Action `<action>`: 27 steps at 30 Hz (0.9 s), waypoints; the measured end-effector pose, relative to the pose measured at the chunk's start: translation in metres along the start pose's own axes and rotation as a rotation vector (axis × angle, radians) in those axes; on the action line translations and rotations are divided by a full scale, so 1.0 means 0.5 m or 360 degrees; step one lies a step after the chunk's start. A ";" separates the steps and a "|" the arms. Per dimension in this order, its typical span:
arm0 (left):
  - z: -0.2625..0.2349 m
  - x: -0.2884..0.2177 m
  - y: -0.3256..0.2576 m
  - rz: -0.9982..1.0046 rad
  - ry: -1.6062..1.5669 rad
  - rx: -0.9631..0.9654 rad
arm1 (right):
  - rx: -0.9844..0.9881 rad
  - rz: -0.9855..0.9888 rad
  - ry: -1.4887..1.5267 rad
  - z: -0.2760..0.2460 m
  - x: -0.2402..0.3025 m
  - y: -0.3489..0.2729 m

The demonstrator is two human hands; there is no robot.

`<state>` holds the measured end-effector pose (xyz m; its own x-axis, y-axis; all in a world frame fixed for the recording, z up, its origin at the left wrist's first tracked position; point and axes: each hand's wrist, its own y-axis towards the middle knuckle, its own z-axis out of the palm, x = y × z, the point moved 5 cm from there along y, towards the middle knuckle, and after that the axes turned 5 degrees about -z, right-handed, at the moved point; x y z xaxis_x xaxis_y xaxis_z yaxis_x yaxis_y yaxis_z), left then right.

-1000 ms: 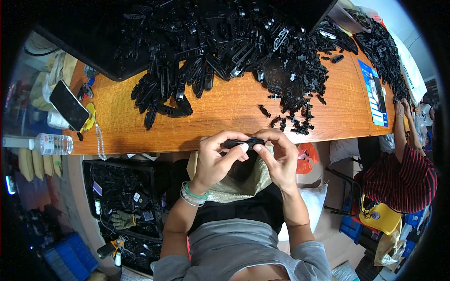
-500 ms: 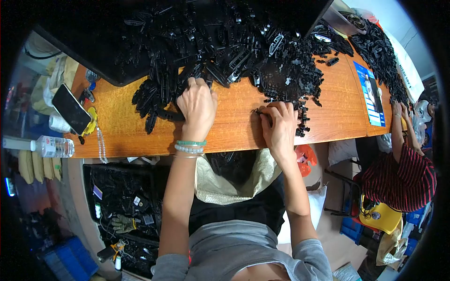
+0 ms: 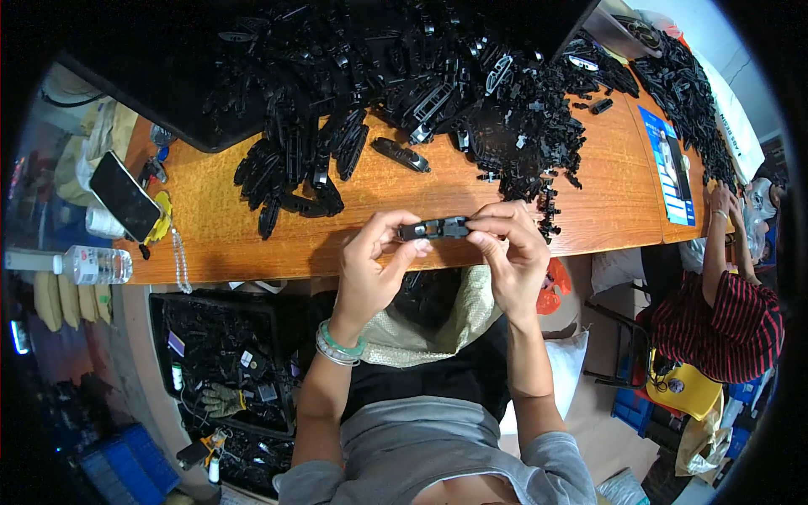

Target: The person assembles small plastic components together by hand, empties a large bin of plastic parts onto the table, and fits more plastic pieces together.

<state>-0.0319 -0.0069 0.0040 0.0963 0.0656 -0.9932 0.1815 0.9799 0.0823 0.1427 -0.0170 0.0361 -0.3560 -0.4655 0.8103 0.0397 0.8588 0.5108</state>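
A long black plastic part (image 3: 434, 228) is held level between both hands just above the near edge of the wooden table (image 3: 219, 236). My left hand (image 3: 374, 265) grips its left end with thumb and fingers; green and silver bracelets circle that wrist. My right hand (image 3: 509, 248) pinches its right end. Beyond the hands lies a big heap of black plastic parts (image 3: 404, 76), with a smaller group of long parts (image 3: 290, 172) to the left and small bits (image 3: 526, 160) to the right.
A phone (image 3: 124, 195), a water bottle (image 3: 93, 264) and a bead string (image 3: 178, 261) lie at the table's left. A woven sack (image 3: 438, 324) rests on my lap. A bin of black parts (image 3: 219, 353) sits below left. Another person in a striped shirt (image 3: 728, 311) works at right.
Both hands reached out to the piles on the table, then drew back to the near edge. They now hold one long black part between them.
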 end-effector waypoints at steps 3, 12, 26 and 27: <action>-0.004 -0.007 -0.014 -0.0086 -0.0173 0.0100 | 0.0079 -0.0178 -0.0195 0.015 0.022 0.003; 0.014 -0.012 -0.015 -0.0150 -0.0312 0.0050 | 0.0245 -0.0524 -0.0414 0.028 0.054 -0.008; -0.019 -0.005 0.019 0.0279 0.0608 0.0555 | 0.0722 0.0067 -0.0072 -0.004 -0.042 -0.029; -0.022 -0.007 0.042 0.0271 0.0743 0.0389 | 0.0587 -0.0112 -0.0323 -0.017 -0.042 -0.009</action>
<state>-0.0392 0.0153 0.0085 -0.2900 0.3504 -0.8906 0.4288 0.8795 0.2064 0.1578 -0.0128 0.0190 -0.5238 -0.5058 0.6854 -0.3149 0.8626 0.3960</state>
